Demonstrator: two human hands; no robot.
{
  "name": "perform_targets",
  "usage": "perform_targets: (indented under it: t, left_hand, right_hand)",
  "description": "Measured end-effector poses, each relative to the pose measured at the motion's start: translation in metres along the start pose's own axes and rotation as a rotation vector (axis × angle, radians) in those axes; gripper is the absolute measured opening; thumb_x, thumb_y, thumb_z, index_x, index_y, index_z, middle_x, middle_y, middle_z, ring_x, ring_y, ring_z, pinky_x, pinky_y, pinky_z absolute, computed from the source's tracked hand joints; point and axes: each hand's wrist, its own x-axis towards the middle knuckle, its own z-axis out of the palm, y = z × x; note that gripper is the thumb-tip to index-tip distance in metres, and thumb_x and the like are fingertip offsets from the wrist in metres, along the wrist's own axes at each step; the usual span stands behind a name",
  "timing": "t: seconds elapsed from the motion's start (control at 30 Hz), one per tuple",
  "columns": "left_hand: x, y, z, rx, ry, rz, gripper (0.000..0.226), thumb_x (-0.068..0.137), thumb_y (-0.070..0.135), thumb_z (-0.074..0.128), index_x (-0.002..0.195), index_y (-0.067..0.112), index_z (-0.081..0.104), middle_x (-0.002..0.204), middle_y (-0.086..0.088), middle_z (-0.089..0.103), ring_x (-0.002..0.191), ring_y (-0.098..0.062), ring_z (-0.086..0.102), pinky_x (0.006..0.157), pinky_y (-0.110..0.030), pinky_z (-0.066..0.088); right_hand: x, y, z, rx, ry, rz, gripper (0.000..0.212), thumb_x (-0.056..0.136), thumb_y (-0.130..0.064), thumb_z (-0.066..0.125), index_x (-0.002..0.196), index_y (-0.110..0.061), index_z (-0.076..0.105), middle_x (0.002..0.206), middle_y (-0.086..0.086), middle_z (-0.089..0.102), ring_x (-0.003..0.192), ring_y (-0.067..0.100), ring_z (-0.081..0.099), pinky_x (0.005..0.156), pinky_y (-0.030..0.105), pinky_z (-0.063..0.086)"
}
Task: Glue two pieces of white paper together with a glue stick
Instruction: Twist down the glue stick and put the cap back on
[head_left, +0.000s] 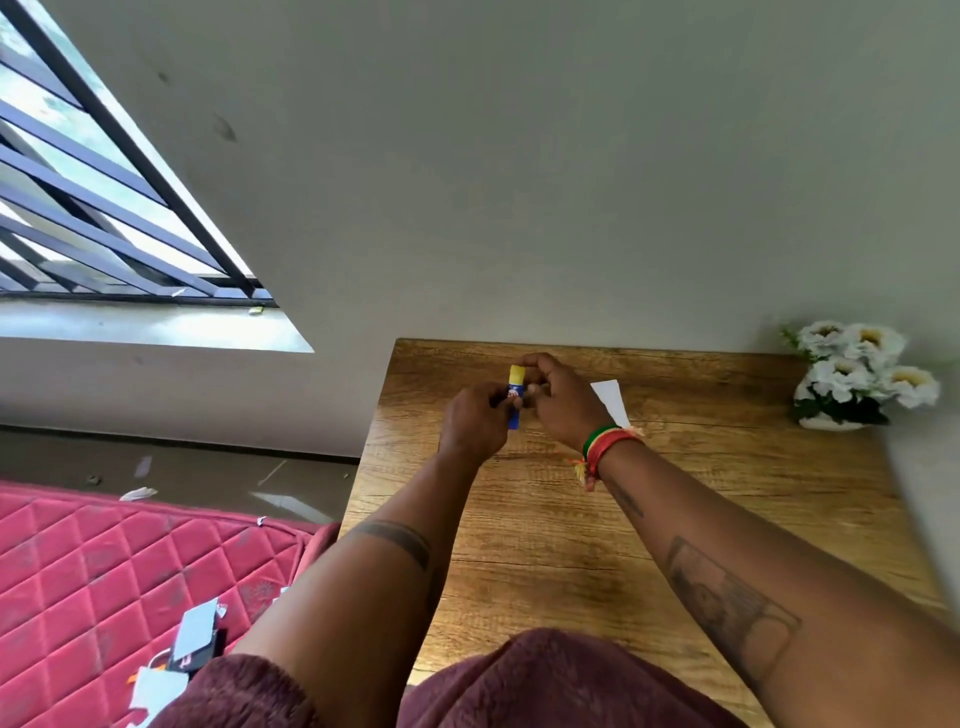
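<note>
I count one glue stick (515, 396), yellow cap on a blue body. One white paper piece (611, 400) shows on the one wooden table (675, 493). Two hands: left hand (475, 423), right hand (563, 402). One pot of white flowers (865, 376); four blooms counted.

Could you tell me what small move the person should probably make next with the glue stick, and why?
Probably pull the yellow cap off. The left hand grips the blue body of the glue stick upright above the table, the right hand has its fingers at the capped top, and the white paper lies unglued just behind that hand.
</note>
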Motion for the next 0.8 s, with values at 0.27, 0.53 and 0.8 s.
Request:
perform_targets:
  t: [0.27,0.53,0.8]
  left_hand:
    - [-0.008,0.016,0.001,-0.111,-0.050,-0.071,0.022,0.097,0.038,0.062,0.096,0.024,0.079,0.078,0.006,0.074,0.075,-0.013,0.066,0.065,-0.033,0.047]
    - [-0.010,0.026,0.010,-0.210,-0.076,-0.090,0.018,0.097,0.036,0.064,0.102,0.026,0.078,0.087,0.006,0.077,0.084,-0.014,0.069,0.080,-0.044,0.057]
    - [0.002,0.023,0.017,-0.333,-0.038,-0.192,0.019,0.089,0.031,0.076,0.108,0.029,0.079,0.097,0.010,0.078,0.092,-0.008,0.069,0.086,-0.038,0.057]
  right_hand:
    - [-0.024,0.010,-0.002,-0.443,-0.102,-0.143,0.105,0.085,-0.024,0.075,0.155,-0.043,-0.001,0.135,0.008,0.063,0.103,0.025,0.069,0.081,0.043,0.060]
    - [-0.027,0.015,-0.013,-0.448,-0.058,-0.195,0.097,0.085,-0.014,0.073,0.157,-0.031,0.010,0.137,0.013,0.059,0.105,0.028,0.066,0.075,0.031,0.051]
    - [-0.023,0.023,-0.006,-0.131,0.053,-0.018,0.049,0.094,-0.025,0.066,0.140,-0.024,0.050,0.117,0.003,0.073,0.106,0.024,0.069,0.083,0.030,0.051]
